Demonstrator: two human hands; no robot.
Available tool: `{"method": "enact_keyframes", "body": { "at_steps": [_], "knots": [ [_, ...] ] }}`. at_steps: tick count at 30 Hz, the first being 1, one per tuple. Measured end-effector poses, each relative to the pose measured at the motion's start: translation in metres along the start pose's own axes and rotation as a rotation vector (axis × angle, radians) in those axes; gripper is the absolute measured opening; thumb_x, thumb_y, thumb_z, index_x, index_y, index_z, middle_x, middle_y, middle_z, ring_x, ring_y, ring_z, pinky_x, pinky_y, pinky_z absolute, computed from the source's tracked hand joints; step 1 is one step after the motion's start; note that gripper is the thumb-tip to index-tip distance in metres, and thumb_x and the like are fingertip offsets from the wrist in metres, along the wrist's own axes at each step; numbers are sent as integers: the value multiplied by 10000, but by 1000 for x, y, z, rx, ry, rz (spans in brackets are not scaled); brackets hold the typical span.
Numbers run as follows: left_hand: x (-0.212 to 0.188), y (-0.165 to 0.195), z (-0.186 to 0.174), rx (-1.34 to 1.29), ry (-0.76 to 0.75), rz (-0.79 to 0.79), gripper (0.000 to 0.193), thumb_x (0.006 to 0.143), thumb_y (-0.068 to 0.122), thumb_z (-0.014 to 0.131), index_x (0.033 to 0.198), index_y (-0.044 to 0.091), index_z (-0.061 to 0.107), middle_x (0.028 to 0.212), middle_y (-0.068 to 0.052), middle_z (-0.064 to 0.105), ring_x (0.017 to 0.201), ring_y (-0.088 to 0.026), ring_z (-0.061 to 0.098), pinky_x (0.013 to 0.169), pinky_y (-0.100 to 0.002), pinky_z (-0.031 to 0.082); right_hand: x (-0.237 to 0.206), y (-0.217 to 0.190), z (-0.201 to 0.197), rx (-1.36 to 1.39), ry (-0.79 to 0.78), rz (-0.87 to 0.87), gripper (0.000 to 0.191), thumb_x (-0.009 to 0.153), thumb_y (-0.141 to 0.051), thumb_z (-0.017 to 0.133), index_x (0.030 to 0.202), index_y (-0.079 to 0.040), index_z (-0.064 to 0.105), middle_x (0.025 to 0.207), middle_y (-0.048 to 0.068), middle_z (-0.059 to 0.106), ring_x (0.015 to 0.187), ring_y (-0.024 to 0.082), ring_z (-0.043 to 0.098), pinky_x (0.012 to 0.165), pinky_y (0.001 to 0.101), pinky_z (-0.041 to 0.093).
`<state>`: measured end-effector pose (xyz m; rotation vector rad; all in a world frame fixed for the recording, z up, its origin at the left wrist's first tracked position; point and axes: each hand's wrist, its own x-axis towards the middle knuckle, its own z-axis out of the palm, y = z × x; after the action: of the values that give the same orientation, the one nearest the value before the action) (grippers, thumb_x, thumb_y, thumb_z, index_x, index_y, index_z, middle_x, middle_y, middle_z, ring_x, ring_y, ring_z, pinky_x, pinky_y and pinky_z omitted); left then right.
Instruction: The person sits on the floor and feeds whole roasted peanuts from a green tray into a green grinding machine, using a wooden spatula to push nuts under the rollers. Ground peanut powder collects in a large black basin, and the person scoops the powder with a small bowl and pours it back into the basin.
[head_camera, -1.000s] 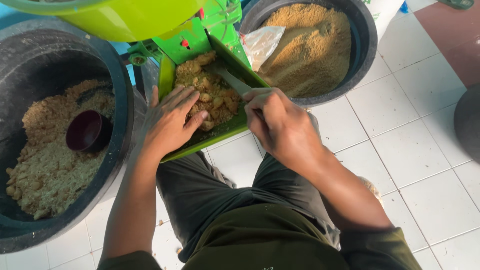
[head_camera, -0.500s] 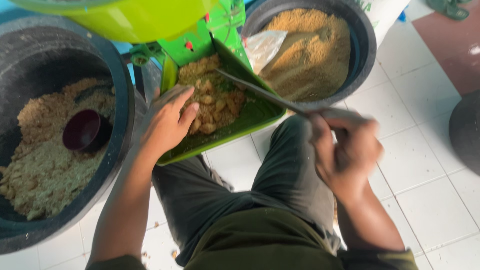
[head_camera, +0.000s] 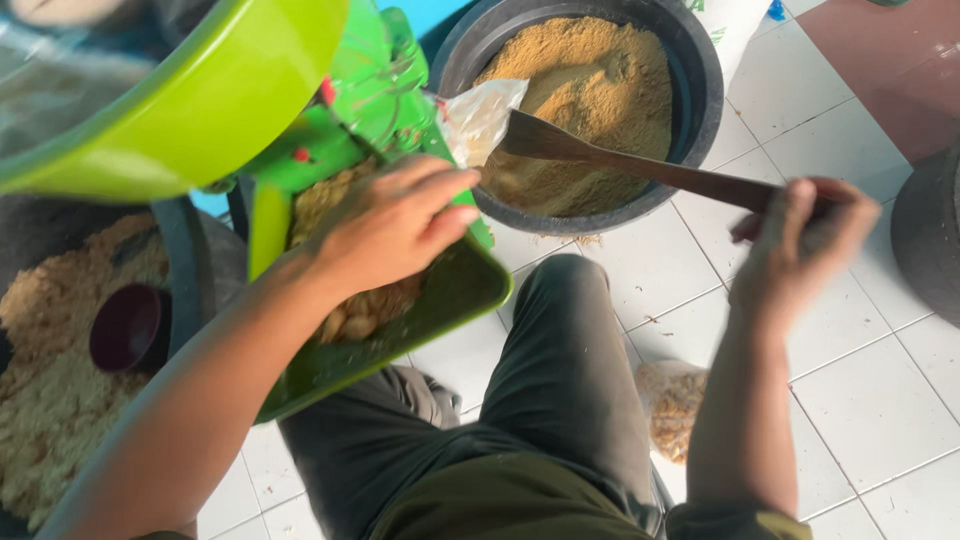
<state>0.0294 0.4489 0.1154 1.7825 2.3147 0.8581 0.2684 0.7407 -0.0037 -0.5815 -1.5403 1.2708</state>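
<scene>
My left hand (head_camera: 385, 225) lies flat, fingers apart, on the brown lumps in the green tray (head_camera: 445, 300) of a green machine (head_camera: 360, 110). My right hand (head_camera: 800, 245) grips the handle end of a long wooden spatula (head_camera: 620, 160), whose blade reaches over the rim of a black tub (head_camera: 705, 90) full of fine tan powder. A clear plastic bag (head_camera: 480, 115) hangs at the machine's outlet, right beside the blade.
A lime-green hopper bowl (head_camera: 200, 100) fills the upper left. At left a black tub (head_camera: 40, 400) holds coarse beige mash and a dark maroon cup (head_camera: 125, 330). A small filled plastic bag (head_camera: 670, 400) lies on the white tiled floor beside my leg. Another dark container (head_camera: 930, 235) stands at right.
My right hand has drawn the spatula out of the tray and swung it right, its blade now over the powder tub. My left hand stays on the lumps. The view has moved closer.
</scene>
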Motion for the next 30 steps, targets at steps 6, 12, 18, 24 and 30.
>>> {"method": "enact_keyframes", "body": {
  "at_steps": [6, 12, 18, 24, 30],
  "knots": [
    [90, -46, 35, 149, -375, -30, 284, 958, 219, 656, 1182, 48, 691, 1041, -177, 695, 988, -391, 673, 808, -512, 535, 63, 148, 76, -150, 161, 356, 170, 1123, -178, 598, 1122, -46, 491, 837, 106, 625, 554, 137, 643, 446, 284, 477],
    [182, -126, 75, 725, -607, -7, 207, 918, 98, 593, 1096, 78, 696, 1094, -181, 696, 1074, -353, 697, 879, -488, 567, 94, 190, 148, 80, -12, 562, 204, 1098, -202, 623, 1097, -37, 502, 904, 76, 606, 561, 120, 607, 462, 267, 475],
    [231, -173, 112, 721, -750, -205, 356, 970, 81, 528, 1317, 129, 594, 1197, -203, 636, 1098, -372, 679, 854, -485, 573, 118, 224, 176, 257, -93, 759, 185, 1077, -178, 637, 1107, -44, 513, 890, 56, 559, 561, 109, 556, 448, 260, 451],
    [244, -194, 153, 721, -777, -178, 602, 940, 68, 530, 1493, 284, 434, 1244, -179, 543, 1075, -353, 667, 822, -484, 576, 135, 258, 184, 287, -68, 792, 191, 1107, -188, 611, 1144, -47, 489, 900, 58, 572, 582, 95, 556, 454, 243, 446],
    [256, -202, 187, 643, -870, -165, 487, 887, 314, 657, 1340, 154, 575, 1332, -140, 506, 1023, -337, 687, 845, -467, 557, 132, 270, 205, 326, -166, 1027, 202, 1094, -197, 611, 1174, -42, 509, 917, 45, 608, 648, 60, 587, 513, 204, 504]
  ]
}}
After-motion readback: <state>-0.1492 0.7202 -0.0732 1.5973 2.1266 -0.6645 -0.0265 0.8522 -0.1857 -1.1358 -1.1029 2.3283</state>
